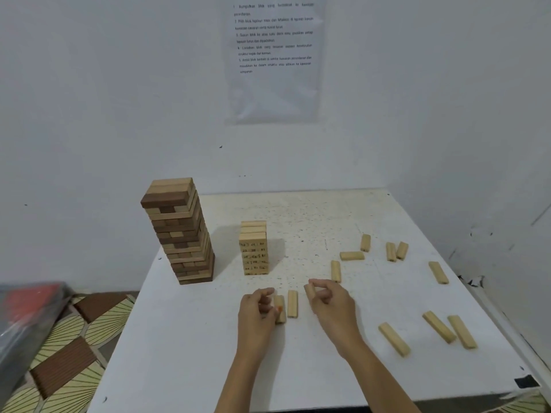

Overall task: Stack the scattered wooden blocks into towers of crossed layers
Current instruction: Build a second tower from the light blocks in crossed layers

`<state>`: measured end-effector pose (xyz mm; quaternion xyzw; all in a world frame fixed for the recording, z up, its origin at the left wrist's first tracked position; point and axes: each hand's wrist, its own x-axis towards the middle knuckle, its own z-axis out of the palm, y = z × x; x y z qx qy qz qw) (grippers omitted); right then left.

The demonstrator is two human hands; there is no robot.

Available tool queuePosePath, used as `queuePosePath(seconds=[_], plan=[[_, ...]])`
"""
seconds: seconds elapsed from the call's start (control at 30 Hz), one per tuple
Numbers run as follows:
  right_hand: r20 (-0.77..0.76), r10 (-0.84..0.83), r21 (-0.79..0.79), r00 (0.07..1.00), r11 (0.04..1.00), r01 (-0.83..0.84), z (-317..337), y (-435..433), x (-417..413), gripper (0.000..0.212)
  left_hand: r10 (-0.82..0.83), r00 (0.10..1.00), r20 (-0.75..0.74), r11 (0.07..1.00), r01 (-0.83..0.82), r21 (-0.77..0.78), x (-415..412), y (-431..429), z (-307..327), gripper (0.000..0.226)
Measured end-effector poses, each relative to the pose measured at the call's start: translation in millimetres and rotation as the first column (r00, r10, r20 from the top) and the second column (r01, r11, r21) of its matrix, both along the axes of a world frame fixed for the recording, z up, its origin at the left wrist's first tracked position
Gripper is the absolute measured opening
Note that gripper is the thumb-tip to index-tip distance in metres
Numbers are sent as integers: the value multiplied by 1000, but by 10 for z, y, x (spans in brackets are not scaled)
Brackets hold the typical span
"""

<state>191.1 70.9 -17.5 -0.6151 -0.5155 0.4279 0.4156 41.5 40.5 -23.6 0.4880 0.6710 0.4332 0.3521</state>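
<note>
Low in the middle of the frame, our left hand (257, 312) curls its fingers round a pale wooden block (280, 310) lying on the white table (193, 353). Just to the right, our right hand (331, 305) pinches a second block (309, 290) between thumb and fingers; we cannot tell whether that block touches the table. A loose block (292, 304) lies flat between the two hands.

Above the hands, near the frame's centre, we see a short tower (253, 248) of pale blocks with numbers on their ends. To its left stands a taller tower (182, 231) of dark and light layers, close to the table's left edge.

Scattered blocks (394, 339) lie across the right half of the table, well apart from both towers. A printed sheet (274, 58) hangs on the wall at the top of the frame.
</note>
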Motion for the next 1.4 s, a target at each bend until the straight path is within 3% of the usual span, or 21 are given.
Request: queuePosePath(seconds=[0.3,0.4,0.47,0.57,0.63,0.87,1.4], plan=[[197,21,10,980,1000,-24,-44,51,-53,18,-50,998,49,998,48,40,25,11,30,32],[181,69,37,981,996,-77,-55,46,-4,23,-69,994,87,996,64,58,14,-22,41,29],[150,183,51,972,980,-192,-61,48,96,40,-72,992,99,995,65,70,-29,-69,30,32],[225,442,22,868,889,-458,-66,77,271,69,-107,988,108,993,101,63,-82,-140,-8,46],[270,502,5,822,853,-523,-68,124,331,77,-106,989,100,993,99,66,-84,-162,-34,55],[263,519,69,813,831,-553,-48,229,294,76,-71,997,12,987,68,145,-43,-99,-58,61],[252,512,114,821,827,-550,-139,229,326,75,-21,999,36,980,13,198,-45,-108,-194,57]])
